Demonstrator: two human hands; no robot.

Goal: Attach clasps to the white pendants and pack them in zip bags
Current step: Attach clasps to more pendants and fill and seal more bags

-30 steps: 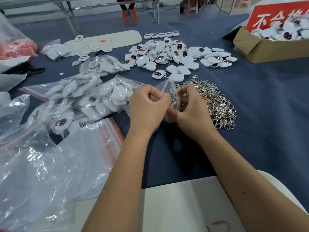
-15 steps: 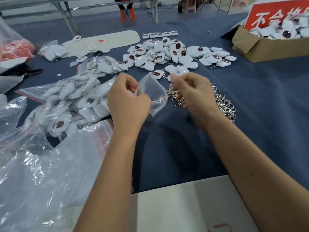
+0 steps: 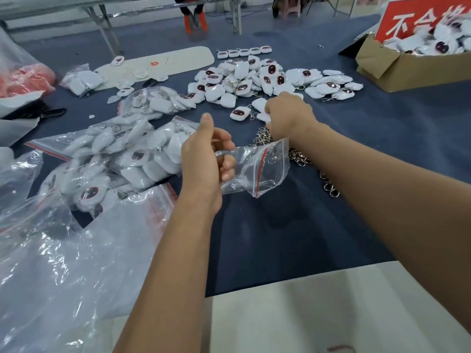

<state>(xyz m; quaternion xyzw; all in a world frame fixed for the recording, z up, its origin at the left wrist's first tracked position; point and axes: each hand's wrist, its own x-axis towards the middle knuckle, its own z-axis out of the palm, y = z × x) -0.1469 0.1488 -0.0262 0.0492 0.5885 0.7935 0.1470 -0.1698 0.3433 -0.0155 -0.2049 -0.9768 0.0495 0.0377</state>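
**A:** How far along is the packing?

**B:** Partway, I'd judge. Filled zip bags lie left of the clasp pile; loose white pendants lie beyond it.

**A:** And the hands?

**B:** The left hand pinches an empty small zip bag just over the clasps. The right hand closes on a pendant beyond them.
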